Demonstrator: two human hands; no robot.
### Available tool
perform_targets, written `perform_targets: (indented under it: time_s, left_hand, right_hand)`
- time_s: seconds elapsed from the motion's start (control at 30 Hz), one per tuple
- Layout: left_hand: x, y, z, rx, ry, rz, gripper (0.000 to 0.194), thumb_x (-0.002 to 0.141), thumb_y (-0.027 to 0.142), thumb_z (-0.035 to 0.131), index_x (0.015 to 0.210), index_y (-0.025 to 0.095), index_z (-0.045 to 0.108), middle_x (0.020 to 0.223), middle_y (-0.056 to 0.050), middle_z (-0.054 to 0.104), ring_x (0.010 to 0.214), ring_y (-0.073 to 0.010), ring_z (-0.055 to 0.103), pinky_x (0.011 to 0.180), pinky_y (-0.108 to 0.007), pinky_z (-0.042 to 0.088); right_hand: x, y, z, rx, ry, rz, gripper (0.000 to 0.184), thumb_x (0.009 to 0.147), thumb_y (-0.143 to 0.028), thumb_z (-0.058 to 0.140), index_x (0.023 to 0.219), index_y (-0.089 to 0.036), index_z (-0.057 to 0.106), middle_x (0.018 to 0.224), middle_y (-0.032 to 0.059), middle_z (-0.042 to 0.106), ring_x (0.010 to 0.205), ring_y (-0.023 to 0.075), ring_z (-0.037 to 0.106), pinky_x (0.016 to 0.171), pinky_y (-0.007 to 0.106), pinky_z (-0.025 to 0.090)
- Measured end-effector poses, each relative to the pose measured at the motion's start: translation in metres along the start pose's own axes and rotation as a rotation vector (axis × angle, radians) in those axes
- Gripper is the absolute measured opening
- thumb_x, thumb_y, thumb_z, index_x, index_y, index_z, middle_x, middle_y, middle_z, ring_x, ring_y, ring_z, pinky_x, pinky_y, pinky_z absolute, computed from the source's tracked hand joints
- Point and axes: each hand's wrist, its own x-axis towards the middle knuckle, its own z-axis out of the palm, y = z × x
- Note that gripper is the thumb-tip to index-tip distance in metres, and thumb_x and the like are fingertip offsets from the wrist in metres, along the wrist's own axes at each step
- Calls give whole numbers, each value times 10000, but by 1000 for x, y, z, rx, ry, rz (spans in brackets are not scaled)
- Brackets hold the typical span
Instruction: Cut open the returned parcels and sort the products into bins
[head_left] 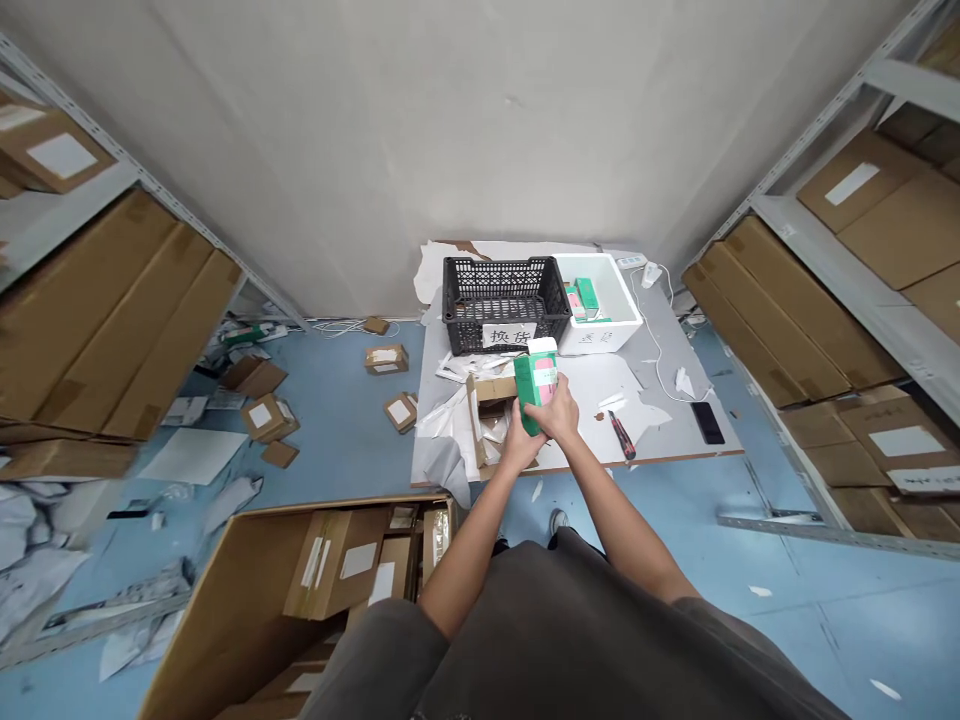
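Observation:
Both of my hands are wrapped round a green box with a pink and white front [545, 375], held above the table. Its white top flap stands up, so the upper end looks open. My left hand [517, 438] grips the lower left side, while my right hand [559, 410] holds the lower right. Just below and to the left is an opened brown carton [486, 387] with white packing material inside. A utility knife [622, 436] lies on the table to the right of my hands.
Behind my hands stand a black crate [465, 335] and a white bin [628, 325] holding green boxes. A phone [707, 423] lies at the table's right. A large carton [217, 560] of parcels stands at lower left. Loaded shelves [825, 220] flank both sides; boxes and paper litter the floor.

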Motion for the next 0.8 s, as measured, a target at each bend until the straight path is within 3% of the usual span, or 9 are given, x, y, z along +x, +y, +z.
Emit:
perform_targets:
  time_s: [0.17, 0.33, 0.47, 0.57, 0.8]
  left_hand:
    - [13, 1, 45, 53, 75, -4, 1241, 681, 360, 964, 1689, 185, 262, 1516, -196, 604, 1390, -355, 599, 1206, -506, 434]
    - [27, -6, 69, 1, 53, -40, 1117, 706, 407, 947, 1638, 200, 366, 1394, -159, 688, 1258, -315, 683, 1121, -464, 509]
    - [38, -13, 75, -62, 11, -106, 1091, 696, 391, 933, 1623, 214, 386, 1362, -135, 701, 1161, -271, 716, 1017, -408, 567]
    - [43, -16, 77, -80, 5, -149, 1077, 704, 366, 911, 1628, 210, 380, 1413, -148, 677, 1200, -262, 701, 1008, -379, 569]
    - [43, -2, 72, 28, -6, -237, 989, 721, 287, 848, 1617, 188, 441, 1483, -146, 653, 1270, -260, 669, 999, -340, 576]
  right_hand:
    - [18, 46, -17, 128, 37, 35, 961, 718, -465, 830, 1532, -249, 366, 1297, 133, 696, 1152, 368, 701, 974, 491, 553]
    - [37, 92, -32, 321, -19, 18, 893, 711, -541, 847, 1474, -267, 472, 1242, 93, 728, 1111, 323, 702, 959, 450, 554]
    - [54, 124, -37, 467, -86, 3, 697, 792, -610, 727, 1366, -238, 594, 1039, 60, 725, 942, 279, 687, 875, 402, 546]
    - [68, 147, -37, 583, -147, 4, 598, 809, -597, 648, 1278, -227, 652, 912, 25, 657, 772, 223, 628, 775, 367, 532]
    - [91, 187, -26, 831, -274, -1, 762, 663, -540, 777, 1337, -228, 610, 816, -35, 594, 730, 200, 623, 700, 328, 510]
